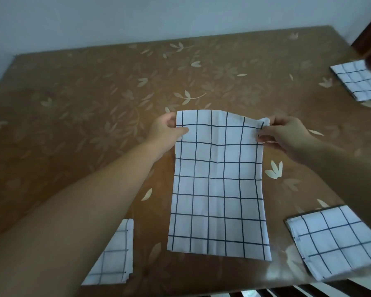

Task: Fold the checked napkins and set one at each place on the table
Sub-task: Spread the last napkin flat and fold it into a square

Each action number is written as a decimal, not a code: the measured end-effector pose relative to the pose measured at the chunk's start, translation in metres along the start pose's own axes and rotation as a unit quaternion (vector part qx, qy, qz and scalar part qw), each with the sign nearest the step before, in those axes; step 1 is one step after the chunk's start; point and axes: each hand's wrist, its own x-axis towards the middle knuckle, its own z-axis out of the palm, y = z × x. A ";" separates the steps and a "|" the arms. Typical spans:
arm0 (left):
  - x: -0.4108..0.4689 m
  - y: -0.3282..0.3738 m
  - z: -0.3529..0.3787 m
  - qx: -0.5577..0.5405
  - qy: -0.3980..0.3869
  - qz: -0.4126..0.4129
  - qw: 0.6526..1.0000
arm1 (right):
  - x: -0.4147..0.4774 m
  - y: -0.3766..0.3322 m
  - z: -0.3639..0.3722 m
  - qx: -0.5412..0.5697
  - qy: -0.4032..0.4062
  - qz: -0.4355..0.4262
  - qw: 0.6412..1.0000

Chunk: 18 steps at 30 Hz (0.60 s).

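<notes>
— On the middle of the table (73,93), how does the open napkin (219,185) lie?

— As a long strip, with its near end flat by the table's front edge. The left hand (165,129) pinches the far left corner, thumb on top. The right hand (287,133) pinches the far right corner, which looks a little rumpled.

— So what makes this fold come out well?

— I judge the far end is to come over to the near one. Keep both pinches level, draw the edge taut so the rumple goes, and match the dark lines edge to edge before pressing the crease.

— And the rest?

— Already folded: the near-left napkin (114,258), the near-right napkin (334,239) and the far-right napkin (358,82), all apart from the strip.
</notes>
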 end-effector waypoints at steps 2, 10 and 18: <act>-0.007 0.004 -0.001 0.004 0.009 0.007 1.000 | -0.008 0.000 -0.003 -0.008 -0.007 -0.008 1.000; -0.051 0.006 -0.011 0.076 0.031 0.042 0.996 | -0.054 0.005 -0.014 -0.065 0.011 -0.080 0.995; -0.121 -0.011 -0.018 0.159 0.042 0.108 0.980 | -0.123 0.043 -0.024 -0.314 0.068 -0.269 0.908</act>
